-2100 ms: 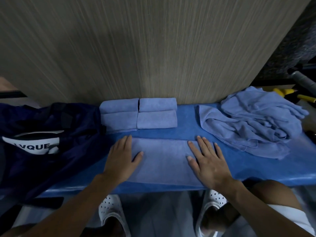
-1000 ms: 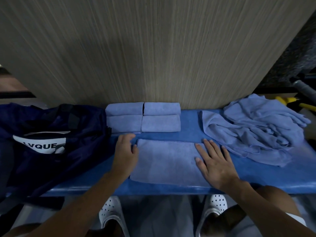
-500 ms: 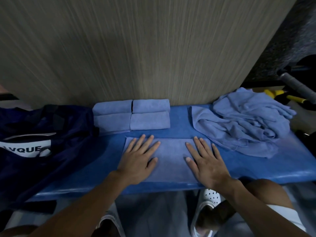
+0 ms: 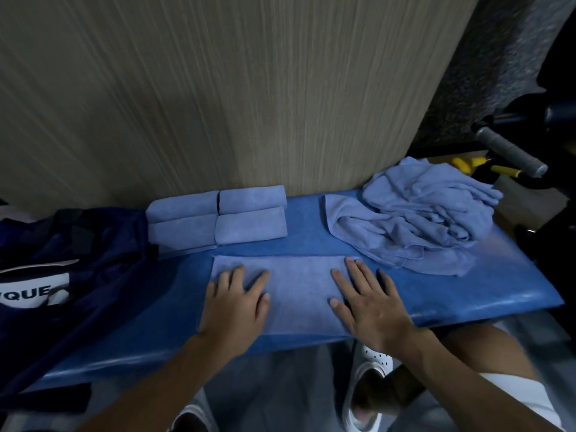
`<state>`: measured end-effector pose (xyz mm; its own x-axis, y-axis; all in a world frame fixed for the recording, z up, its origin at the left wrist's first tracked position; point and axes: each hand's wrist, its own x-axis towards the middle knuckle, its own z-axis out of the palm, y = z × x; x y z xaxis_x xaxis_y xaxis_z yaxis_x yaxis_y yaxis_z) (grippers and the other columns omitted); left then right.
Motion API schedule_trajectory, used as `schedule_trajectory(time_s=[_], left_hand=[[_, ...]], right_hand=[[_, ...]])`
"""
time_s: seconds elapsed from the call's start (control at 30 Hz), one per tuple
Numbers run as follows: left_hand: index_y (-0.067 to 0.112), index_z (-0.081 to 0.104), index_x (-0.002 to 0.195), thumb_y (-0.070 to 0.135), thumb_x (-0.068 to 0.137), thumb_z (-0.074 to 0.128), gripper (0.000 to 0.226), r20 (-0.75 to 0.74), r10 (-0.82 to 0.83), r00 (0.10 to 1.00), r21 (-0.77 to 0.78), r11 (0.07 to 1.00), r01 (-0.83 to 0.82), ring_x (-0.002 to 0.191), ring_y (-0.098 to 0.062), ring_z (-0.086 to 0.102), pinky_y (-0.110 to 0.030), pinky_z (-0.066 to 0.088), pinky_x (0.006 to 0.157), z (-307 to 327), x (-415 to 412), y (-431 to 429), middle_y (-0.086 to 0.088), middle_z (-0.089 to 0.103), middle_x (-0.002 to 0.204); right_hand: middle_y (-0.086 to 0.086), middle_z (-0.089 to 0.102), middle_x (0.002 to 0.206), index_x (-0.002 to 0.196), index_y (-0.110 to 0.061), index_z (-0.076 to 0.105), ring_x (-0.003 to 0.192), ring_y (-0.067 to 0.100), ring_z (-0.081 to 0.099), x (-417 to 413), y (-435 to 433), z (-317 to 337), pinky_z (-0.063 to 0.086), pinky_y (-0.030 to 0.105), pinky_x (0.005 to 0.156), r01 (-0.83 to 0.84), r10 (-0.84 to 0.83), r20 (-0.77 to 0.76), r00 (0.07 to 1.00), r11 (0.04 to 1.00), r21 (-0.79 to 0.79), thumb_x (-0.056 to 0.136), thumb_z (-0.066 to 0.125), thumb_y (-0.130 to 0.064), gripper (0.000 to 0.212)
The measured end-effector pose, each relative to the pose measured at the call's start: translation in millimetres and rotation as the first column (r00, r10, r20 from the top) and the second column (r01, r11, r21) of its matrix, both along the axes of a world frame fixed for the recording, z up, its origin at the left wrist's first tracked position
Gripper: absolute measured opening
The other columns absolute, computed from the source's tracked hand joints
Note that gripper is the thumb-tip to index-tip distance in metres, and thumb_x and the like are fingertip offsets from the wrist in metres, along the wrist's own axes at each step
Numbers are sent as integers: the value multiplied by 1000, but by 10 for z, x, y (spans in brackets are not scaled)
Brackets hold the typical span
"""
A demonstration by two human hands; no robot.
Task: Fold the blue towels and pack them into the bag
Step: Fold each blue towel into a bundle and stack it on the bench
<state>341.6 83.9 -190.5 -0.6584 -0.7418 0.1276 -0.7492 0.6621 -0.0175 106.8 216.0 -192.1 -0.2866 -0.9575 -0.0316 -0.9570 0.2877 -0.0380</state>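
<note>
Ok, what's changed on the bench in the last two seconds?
The left hand slid to the left edge of the flat light-blue towel, then came back on top of it. The right hand kept pressing its right side. The four folded blue towels, crumpled towel pile and navy fabric bag stayed put.

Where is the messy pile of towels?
In the head view, the messy pile of towels sits at the right end of the blue bench, just beyond the right hand and right of the folded towels.
</note>
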Motion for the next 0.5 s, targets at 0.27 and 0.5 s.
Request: schedule_trajectory(time_s=[0.27,0.5], left_hand=[[41,33,148,37,98,34,51,43,-352,935,67,935,349,140,-30,36,-47,28,111,-66,-11,-110,-7,38,153],[29,55,135,38,94,39,45,25,-244,970,5,970,244,118,-33,53,-43,41,89,68,42,-147,-14,53,135]], right_hand=[[2,53,126,114,-21,53,116,24,51,-14,-235,271,41,42,92,-67,80,117,990,991,-112,90,19,-55,54],[3,63,109,113,-19,46,99,27,62,147,-376,297,43,35,69,-61,56,80,995,996,60,97,35,-50,36]])
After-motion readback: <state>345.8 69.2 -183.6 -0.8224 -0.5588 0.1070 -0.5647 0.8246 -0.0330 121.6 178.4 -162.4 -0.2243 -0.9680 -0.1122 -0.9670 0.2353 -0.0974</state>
